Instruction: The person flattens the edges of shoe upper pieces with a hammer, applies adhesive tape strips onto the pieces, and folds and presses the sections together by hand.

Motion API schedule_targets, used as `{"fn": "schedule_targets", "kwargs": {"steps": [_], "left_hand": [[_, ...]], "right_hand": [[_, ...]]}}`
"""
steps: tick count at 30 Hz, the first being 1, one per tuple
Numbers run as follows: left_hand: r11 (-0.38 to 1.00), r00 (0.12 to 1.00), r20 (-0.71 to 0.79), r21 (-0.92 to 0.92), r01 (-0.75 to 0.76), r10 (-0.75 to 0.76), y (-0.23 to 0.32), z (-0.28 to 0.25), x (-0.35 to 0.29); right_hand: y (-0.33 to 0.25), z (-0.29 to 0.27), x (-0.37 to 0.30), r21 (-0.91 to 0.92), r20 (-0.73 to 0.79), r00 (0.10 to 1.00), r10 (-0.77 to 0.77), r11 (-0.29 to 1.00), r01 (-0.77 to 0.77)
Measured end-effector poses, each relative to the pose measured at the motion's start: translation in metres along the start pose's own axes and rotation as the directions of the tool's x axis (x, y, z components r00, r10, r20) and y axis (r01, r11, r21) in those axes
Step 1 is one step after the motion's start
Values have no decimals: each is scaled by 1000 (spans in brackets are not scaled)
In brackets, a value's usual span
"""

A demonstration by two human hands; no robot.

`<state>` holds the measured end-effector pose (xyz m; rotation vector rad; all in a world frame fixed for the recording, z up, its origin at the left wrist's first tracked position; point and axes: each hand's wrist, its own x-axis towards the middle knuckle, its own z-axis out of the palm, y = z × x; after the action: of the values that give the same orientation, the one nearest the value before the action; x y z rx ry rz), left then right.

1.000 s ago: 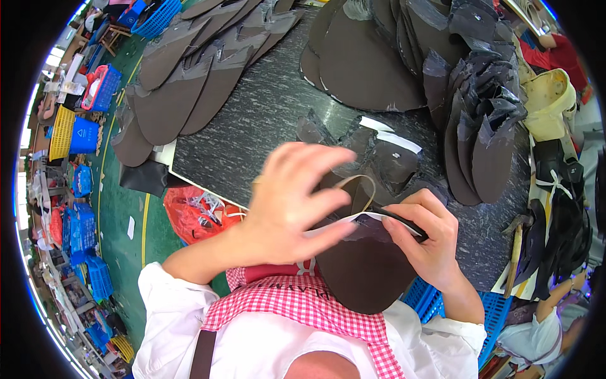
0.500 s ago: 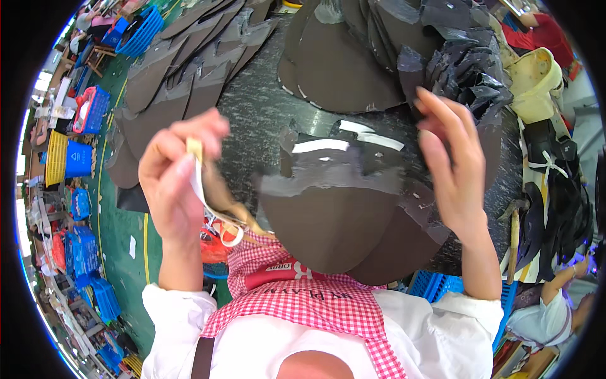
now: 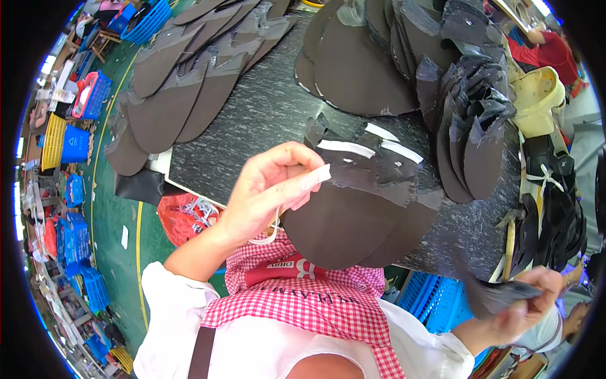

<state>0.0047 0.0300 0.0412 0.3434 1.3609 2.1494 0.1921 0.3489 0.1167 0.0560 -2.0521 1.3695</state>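
While our left hand [image 3: 274, 180] hovers above the counter [image 3: 227, 136], its grip: thumb and fingers together, pinched on the end of a white strip [image 3: 322, 173].
Strip's place: over the upper left part of the front panel [image 3: 338, 221], its tip pointing to our right.
Right hand [image 3: 533, 298]: thumb and fingers clamped on a dark flexible piece [image 3: 489, 294], blurred, out past the near right corner of the counter, beside the blue baskets [image 3: 435, 303].
Front panel: dark brown, rounded end toward us, partly covering a second panel [image 3: 416, 224] to its right; a white band [image 3: 346, 148] runs along its far edge.
Curled band [image 3: 265, 239]: pale, hanging below our left hand; we cannot tell whether it joins the strip.
Stacks: overlapping dark panels [image 3: 164, 120] at far left, more rounded panels [image 3: 366, 69] at the far side, a crumpled-topped pile [image 3: 483, 167] at right.
Hammer [image 3: 509, 246]: wooden-handled, right of the counter.
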Motion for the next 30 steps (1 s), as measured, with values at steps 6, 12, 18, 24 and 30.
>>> {"fn": "schedule_targets", "kwargs": {"steps": [6,12,18,24,30], "left_hand": [[971,999,-21,238,-19,25,27,-9,-18],[456,923,327,803,-384,201,2,20,11],[334,918,352,856,-395,184,-10,26,28],[306,926,326,876,-372,192,-10,19,28],[594,999,8,804,16,-38,17,-26,-3]], "right_hand": [[65,157,29,-2,598,694,401,867,-499],[71,152,33,-91,712,639,291,941,-326],[69,148,32,-44,711,632,306,918,-395],[72,155,32,-41,683,684,257,948,-315],[76,150,31,13,645,700,307,911,-411]]}}
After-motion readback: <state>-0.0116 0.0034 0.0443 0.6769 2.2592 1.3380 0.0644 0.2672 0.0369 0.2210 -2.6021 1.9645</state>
